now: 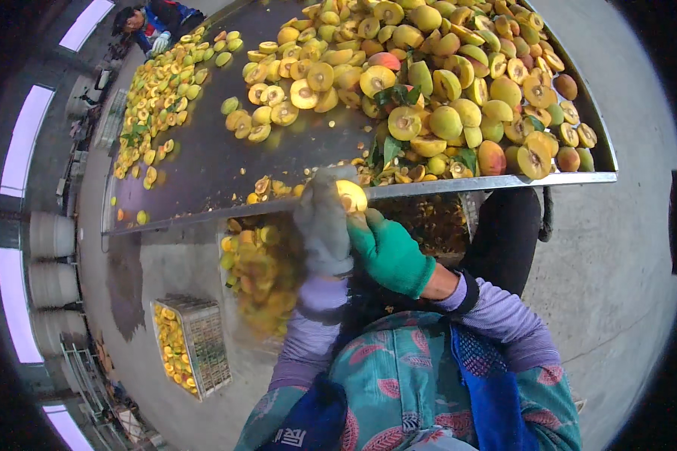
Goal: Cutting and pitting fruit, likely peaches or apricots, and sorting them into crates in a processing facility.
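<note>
My left hand, in a grey glove, is blurred and wrapped around a yellow fruit half just below the near edge of the metal table. My right hand, in a green glove, is closed beside that fruit and touching it; any tool in it is hidden. A large heap of halved and whole yellow-orange fruits with some green leaves covers the table's right and far part.
A crate of fruit halves sits below the table edge on my left. A second mesh crate stands on the concrete floor. Another person in gloves works at the table's far left end, by another fruit pile.
</note>
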A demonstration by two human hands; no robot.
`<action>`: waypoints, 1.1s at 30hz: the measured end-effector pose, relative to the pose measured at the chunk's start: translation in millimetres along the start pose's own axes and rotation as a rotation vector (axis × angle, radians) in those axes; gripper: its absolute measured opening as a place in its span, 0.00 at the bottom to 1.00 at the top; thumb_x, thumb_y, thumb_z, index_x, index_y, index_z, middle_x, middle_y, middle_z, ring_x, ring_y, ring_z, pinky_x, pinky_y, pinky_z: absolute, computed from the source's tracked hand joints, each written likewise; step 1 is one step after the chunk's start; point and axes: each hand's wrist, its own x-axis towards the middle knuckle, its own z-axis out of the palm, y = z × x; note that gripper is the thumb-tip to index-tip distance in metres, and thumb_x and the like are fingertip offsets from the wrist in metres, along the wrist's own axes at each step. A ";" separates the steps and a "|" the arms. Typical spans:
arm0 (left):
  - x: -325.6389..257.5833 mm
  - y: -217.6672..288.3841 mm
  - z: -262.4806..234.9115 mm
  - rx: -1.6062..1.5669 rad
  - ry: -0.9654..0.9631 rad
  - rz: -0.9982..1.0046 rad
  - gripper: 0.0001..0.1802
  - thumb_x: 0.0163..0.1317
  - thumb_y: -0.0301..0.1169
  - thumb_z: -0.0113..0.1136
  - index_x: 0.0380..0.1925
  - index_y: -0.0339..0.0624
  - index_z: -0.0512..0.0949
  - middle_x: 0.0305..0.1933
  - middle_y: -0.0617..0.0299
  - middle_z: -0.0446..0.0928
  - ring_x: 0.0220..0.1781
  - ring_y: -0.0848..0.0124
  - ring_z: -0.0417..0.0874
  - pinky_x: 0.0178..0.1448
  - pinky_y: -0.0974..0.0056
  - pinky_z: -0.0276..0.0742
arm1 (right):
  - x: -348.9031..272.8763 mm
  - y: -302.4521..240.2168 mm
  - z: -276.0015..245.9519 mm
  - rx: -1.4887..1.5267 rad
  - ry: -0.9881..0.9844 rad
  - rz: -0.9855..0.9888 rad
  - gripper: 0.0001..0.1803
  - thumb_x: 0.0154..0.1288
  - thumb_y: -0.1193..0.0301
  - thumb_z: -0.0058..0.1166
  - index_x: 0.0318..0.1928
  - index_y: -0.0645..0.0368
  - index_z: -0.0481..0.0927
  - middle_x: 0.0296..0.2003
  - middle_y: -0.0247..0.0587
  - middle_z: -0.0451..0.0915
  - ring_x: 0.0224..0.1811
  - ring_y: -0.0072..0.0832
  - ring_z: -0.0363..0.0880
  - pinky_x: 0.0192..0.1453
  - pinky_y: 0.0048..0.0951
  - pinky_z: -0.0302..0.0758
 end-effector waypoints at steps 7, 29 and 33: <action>3.1 2.5 -1.2 0.264 -0.012 0.190 0.21 0.65 0.45 0.45 0.34 0.38 0.79 0.26 0.64 0.75 0.27 0.75 0.70 0.32 0.68 0.67 | 1.6 -20.2 -21.8 0.575 -0.338 0.316 0.22 0.68 0.52 0.37 0.34 0.61 0.70 0.18 0.44 0.70 0.20 0.36 0.71 0.24 0.40 0.69; 170.0 35.0 -48.6 1.092 0.188 0.176 0.18 0.57 0.40 0.49 0.40 0.39 0.78 0.42 0.47 0.78 0.42 0.52 0.80 0.48 0.54 0.74 | -0.9 28.2 -41.7 1.278 -0.355 0.803 0.19 0.69 0.52 0.38 0.35 0.54 0.71 0.14 0.32 0.67 0.12 0.24 0.65 0.15 0.23 0.63; 248.1 -53.0 -64.8 1.389 -0.073 0.374 0.25 0.51 0.36 0.54 0.52 0.43 0.70 0.55 0.45 0.69 0.43 0.48 0.78 0.48 0.54 0.74 | 6.3 28.3 -35.9 0.788 -0.100 0.476 0.17 0.70 0.58 0.39 0.31 0.58 0.71 0.16 0.31 0.67 0.17 0.20 0.64 0.20 0.22 0.62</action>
